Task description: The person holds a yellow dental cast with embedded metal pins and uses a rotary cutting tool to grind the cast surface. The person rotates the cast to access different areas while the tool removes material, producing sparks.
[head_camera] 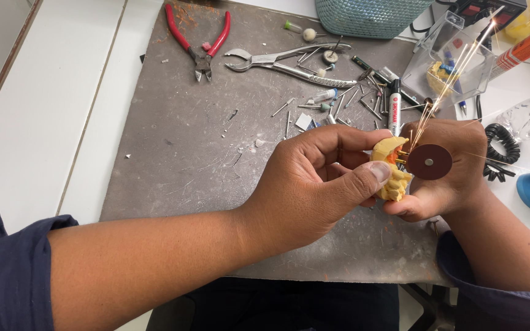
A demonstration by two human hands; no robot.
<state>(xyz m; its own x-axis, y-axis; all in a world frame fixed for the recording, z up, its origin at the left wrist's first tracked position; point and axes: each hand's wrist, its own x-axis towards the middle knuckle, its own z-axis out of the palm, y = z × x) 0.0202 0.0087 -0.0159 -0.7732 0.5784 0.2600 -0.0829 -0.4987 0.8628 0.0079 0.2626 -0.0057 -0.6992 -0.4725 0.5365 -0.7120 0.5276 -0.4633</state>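
Grey work mat (173, 153) covers the middle of the white bench (44, 104). Its near-left stretch is bare but for scratches and crumbs; clutter sits at the far and right edges. Red-handled cutters (199, 43) and steel forceps (283, 62) lie along the far edge, with loose pins and burs (338, 101) scattered just right of them. A teal basket (369, 15) stands at the far rim, a clear plastic box (449, 58) toward the right.

Both hands meet over the mat's right side, above its near edge. Left hand (314, 184) is clenched on a yellow dental cast (392, 168), thumb pressed on its near face, fingers curled over the top. Right hand (455, 171) is closed around a tool whose handle is hidden; only its brown cutting disc (429, 162) shows, touching the cast's right side. Sparks (455, 73) fly up and away from the contact point.
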